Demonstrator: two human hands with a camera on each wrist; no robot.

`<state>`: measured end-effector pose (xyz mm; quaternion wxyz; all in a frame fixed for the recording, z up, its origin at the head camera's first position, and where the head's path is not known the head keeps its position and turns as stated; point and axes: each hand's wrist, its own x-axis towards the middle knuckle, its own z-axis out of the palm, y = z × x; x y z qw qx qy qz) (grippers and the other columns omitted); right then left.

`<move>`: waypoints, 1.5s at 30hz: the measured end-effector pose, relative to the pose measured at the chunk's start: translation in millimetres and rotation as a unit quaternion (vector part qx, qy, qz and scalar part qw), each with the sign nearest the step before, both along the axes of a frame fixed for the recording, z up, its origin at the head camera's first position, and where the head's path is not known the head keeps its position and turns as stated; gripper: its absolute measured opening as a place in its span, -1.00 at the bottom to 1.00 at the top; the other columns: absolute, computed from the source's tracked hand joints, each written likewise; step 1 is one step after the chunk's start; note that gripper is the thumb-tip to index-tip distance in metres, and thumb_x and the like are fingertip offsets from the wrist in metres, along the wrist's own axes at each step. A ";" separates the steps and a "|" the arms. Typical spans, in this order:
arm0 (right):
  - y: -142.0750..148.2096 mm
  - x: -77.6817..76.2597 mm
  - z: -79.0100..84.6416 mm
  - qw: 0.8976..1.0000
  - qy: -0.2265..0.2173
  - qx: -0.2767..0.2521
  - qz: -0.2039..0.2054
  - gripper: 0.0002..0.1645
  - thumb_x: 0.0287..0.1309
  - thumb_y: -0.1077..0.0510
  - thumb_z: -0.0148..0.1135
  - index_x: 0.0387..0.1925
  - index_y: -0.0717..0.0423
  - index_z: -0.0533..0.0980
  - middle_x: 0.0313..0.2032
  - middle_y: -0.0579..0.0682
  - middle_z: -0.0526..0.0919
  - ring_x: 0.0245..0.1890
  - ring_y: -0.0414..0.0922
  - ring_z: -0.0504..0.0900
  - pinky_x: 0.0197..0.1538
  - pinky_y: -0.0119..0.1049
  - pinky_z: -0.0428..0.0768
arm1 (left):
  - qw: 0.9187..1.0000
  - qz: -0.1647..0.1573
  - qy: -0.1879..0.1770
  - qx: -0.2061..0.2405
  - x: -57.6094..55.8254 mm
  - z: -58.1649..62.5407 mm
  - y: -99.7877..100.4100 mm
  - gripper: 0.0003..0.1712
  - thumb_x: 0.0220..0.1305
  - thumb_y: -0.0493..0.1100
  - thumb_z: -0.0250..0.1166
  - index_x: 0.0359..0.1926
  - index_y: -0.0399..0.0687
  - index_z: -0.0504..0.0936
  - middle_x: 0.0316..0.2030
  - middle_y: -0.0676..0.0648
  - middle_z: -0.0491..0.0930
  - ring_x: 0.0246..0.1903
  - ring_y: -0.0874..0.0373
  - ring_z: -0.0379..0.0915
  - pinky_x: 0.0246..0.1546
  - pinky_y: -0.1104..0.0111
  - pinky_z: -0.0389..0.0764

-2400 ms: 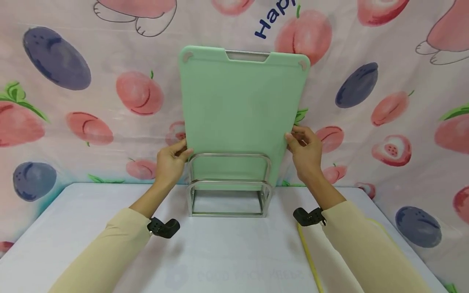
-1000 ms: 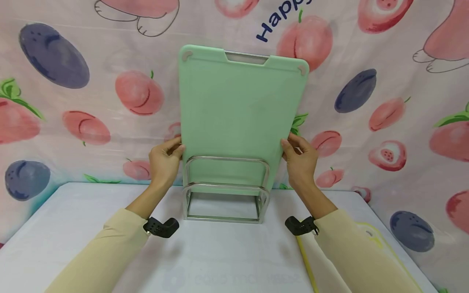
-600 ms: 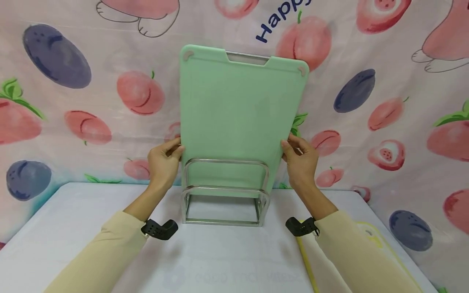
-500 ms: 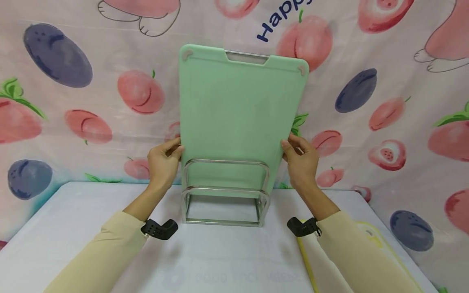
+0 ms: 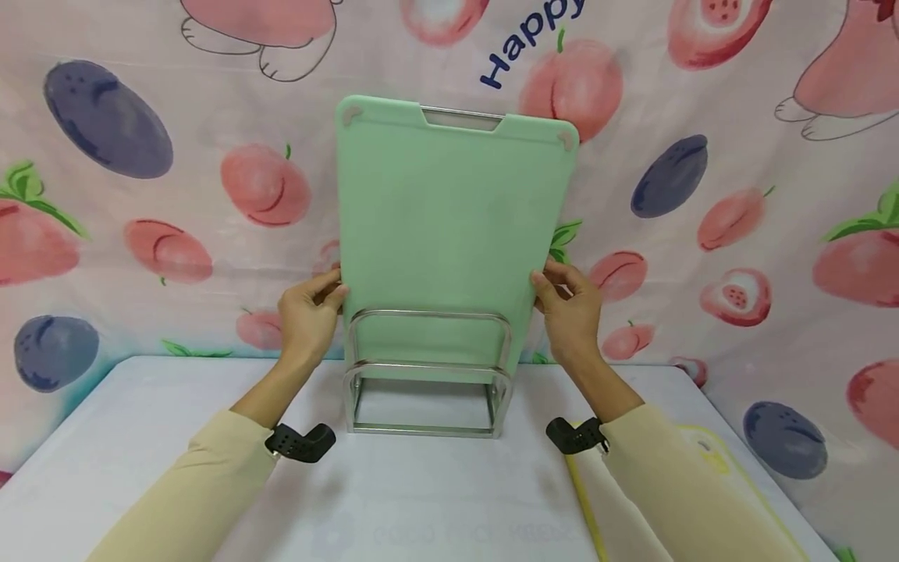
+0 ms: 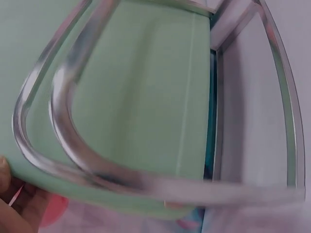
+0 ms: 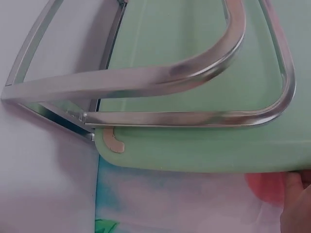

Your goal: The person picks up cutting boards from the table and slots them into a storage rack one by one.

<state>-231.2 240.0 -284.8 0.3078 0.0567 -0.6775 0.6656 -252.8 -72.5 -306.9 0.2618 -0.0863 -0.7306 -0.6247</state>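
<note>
White tabletop (image 5: 421, 484) supports a metal rack (image 5: 428, 365) near its far edge. On the near side of the rack, the left sleeve (image 5: 190, 484) and the right sleeve (image 5: 688, 484) extend toward it, one from each side. Black wrist units (image 5: 300, 442) sit at the cuffs, near left and near right of the rack. A yellow-edged board (image 5: 605, 503) lies flat to the near right of the rack, partly hidden by the right sleeve.

Two rounded hoops, one behind the other, rise from the rack's rectangular base frame. Left of the rack, at about the height of its upper hoop, the left hand (image 5: 309, 316) pinches the left edge of the green board (image 5: 449, 218). Right of the rack, the right hand (image 5: 572, 316) pinches the opposite edge, thumb at the near face and fingers reaching behind.

The green board stands between the hands, roughly upright, behind both hoops of the rack. It projects past the hoops on both sides and rises well above them. A notch with a metal bar interrupts its top edge. Whether its lower edge is fully seated in the rack cannot be told.

Beyond the rack hangs a fruit-printed cloth (image 5: 393, 47), lettered "Happy" above the rack
</note>
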 end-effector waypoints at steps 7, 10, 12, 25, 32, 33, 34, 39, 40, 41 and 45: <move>-3.2 1.2 5.2 0.999 -0.033 0.033 0.017 -0.68 0.24 0.21 0.23 -0.04 0.34 0.50 -0.24 -0.01 0.52 -0.30 -0.17 0.57 -0.19 -0.40 0.62 | 0.999 -0.034 -0.008 -0.002 0.2 -2.7 -10.4 -0.71 0.27 -0.38 0.24 0.01 -0.37 0.63 -0.23 -0.32 0.63 -0.48 0.32 0.55 -0.31 0.46 0.61; -2.8 2.7 7.3 0.997 -0.055 0.047 0.013 -0.67 0.27 0.17 0.20 -0.03 0.33 0.48 -0.19 0.00 0.52 -0.27 -0.17 0.56 -0.15 -0.39 0.61 | 0.998 -0.048 -0.026 -0.022 -0.8 -4.4 -12.2 -0.72 0.34 -0.30 0.19 -0.01 -0.39 0.62 -0.21 -0.30 0.63 -0.44 0.31 0.55 -0.27 0.42 0.62; -1.7 3.7 7.9 0.995 -0.073 0.063 0.013 -0.64 0.29 0.13 0.18 -0.02 0.32 0.48 -0.15 0.02 0.53 -0.23 -0.16 0.56 -0.12 -0.36 0.61 | 0.997 -0.060 -0.044 -0.035 -2.0 -7.0 -12.8 -0.70 0.40 -0.22 0.14 -0.02 -0.39 0.62 -0.19 -0.29 0.63 -0.41 0.30 0.56 -0.24 0.37 0.62; 7.5 11.6 -1.7 0.986 -0.111 0.103 0.072 -0.54 0.38 0.07 0.06 0.13 0.34 0.42 -0.06 0.19 0.53 -0.13 -0.14 0.58 0.01 -0.23 0.57 | 0.991 -0.080 -0.085 -0.066 1.5 -22.0 -18.0 -0.50 0.45 0.06 0.04 -0.01 -0.32 0.60 -0.21 -0.23 0.61 -0.32 0.08 0.55 -0.10 0.10 0.57; 14.7 19.2 -0.2 0.986 -0.106 0.110 0.063 -0.50 0.38 0.07 0.07 0.19 0.32 0.37 -0.04 0.21 0.51 -0.11 -0.08 0.58 0.03 -0.23 0.56 | 0.989 -0.074 -0.080 -0.096 12.3 -18.1 -14.5 -0.47 0.43 0.08 0.06 0.15 -0.26 0.50 -0.02 -0.22 0.55 -0.09 -0.05 0.49 -0.05 0.13 0.51; 15.6 21.9 -0.2 0.986 -0.111 0.113 0.059 -0.50 0.37 0.08 0.08 0.21 0.30 0.36 -0.04 0.22 0.51 -0.10 -0.05 0.58 0.03 -0.24 0.56 | 0.990 -0.077 -0.085 -0.088 15.2 -17.4 -14.3 -0.47 0.43 0.07 0.07 0.18 -0.26 0.47 0.01 -0.23 0.53 -0.06 -0.06 0.47 -0.03 0.13 0.50; 17.0 24.9 -0.8 0.985 -0.117 0.117 0.055 -0.49 0.37 0.10 0.10 0.23 0.28 0.35 -0.05 0.21 0.50 -0.07 0.00 0.58 0.02 -0.25 0.56 | 0.989 -0.079 -0.095 -0.077 19.3 -16.1 -14.2 -0.48 0.44 0.04 0.07 0.20 -0.24 0.45 0.03 -0.23 0.50 -0.04 -0.07 0.45 -0.02 0.14 0.48; 27.1 49.8 -4.5 0.975 -0.157 0.150 0.052 -0.40 0.31 0.11 0.17 0.29 0.25 0.29 -0.03 0.20 0.46 -0.13 -0.13 0.60 -0.01 -0.33 0.57 | 0.985 -0.089 -0.148 -0.010 44.7 -8.5 -16.4 -0.50 0.45 -0.07 0.07 0.30 -0.20 0.34 0.13 -0.22 0.37 0.05 -0.11 0.37 0.10 0.10 0.39; 29.8 56.0 -5.3 0.972 -0.165 0.160 0.056 -0.38 0.31 0.09 0.18 0.29 0.25 0.27 -0.02 0.19 0.45 -0.13 -0.16 0.60 -0.01 -0.35 0.57 | 0.984 -0.086 -0.155 -0.005 50.4 -7.0 -17.1 -0.50 0.45 -0.08 0.06 0.31 -0.18 0.33 0.14 -0.20 0.36 0.05 -0.11 0.36 0.11 0.08 0.37; 32.3 62.5 -5.8 0.968 -0.172 0.173 0.059 -0.37 0.30 0.07 0.19 0.30 0.24 0.27 0.00 0.19 0.44 -0.14 -0.21 0.59 -0.02 -0.37 0.57 | 0.984 -0.085 -0.157 0.000 55.4 -6.3 -17.9 -0.50 0.45 -0.07 0.06 0.31 -0.18 0.32 0.14 -0.19 0.36 0.04 -0.10 0.37 0.12 0.08 0.36; 44.7 86.4 -9.5 0.957 -0.180 0.217 0.064 -0.40 0.29 0.09 0.19 0.29 0.20 0.29 0.01 0.19 0.47 -0.13 -0.19 0.60 -0.04 -0.42 0.56 | 0.984 -0.083 -0.156 0.025 74.2 -5.6 -17.4 -0.52 0.45 -0.07 0.07 0.28 -0.17 0.35 0.10 -0.17 0.38 -0.03 0.01 0.44 0.10 0.16 0.40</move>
